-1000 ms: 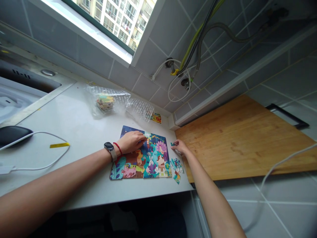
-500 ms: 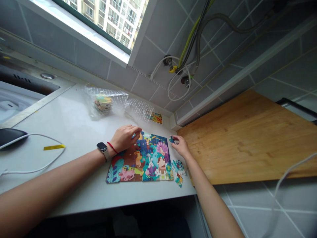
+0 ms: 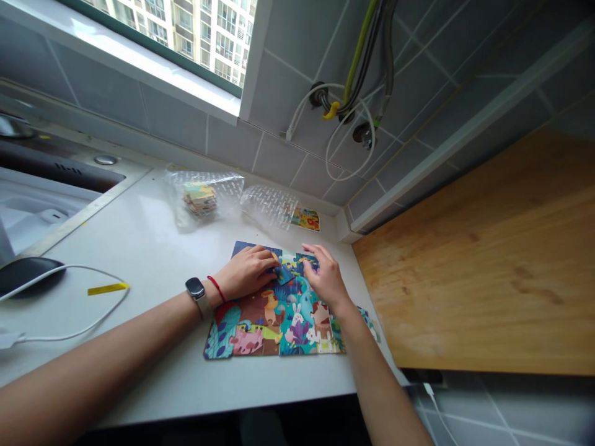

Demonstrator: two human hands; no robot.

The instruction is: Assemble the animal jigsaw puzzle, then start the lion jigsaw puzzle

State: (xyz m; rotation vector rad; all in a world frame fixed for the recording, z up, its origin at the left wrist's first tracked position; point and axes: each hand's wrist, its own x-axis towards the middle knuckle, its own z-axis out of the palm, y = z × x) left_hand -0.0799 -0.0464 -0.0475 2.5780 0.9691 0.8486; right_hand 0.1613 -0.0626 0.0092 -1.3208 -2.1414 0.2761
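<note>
A colourful animal jigsaw puzzle (image 3: pixel 264 310) lies on the white counter, with much of its upper part under my hands. My left hand (image 3: pixel 251 271), wearing a watch and a red cord at the wrist, rests over its upper left part. Its fingertips are closed on a dark blue puzzle piece (image 3: pixel 285 275), which sits slightly askew over the picture. Over the upper right part is my right hand (image 3: pixel 328 279), thumb and forefinger apart, with nothing visible between them. Loose puzzle pieces (image 3: pixel 369 322) show partly behind my right forearm.
A clear plastic bag (image 3: pixel 179 207) with stacked pieces (image 3: pixel 199 197) lies behind the puzzle, beside another wrapper (image 3: pixel 269 205) and a small picture card (image 3: pixel 307 218). A wooden board (image 3: pixel 474 266) stands at right. At left are a black device (image 3: pixel 30 277), a white cable and a sink.
My right hand has come left from beside the puzzle to above it, and the piece it held is gone from its fingers. My left fingertips now hold a dark blue piece. The view has shifted.
</note>
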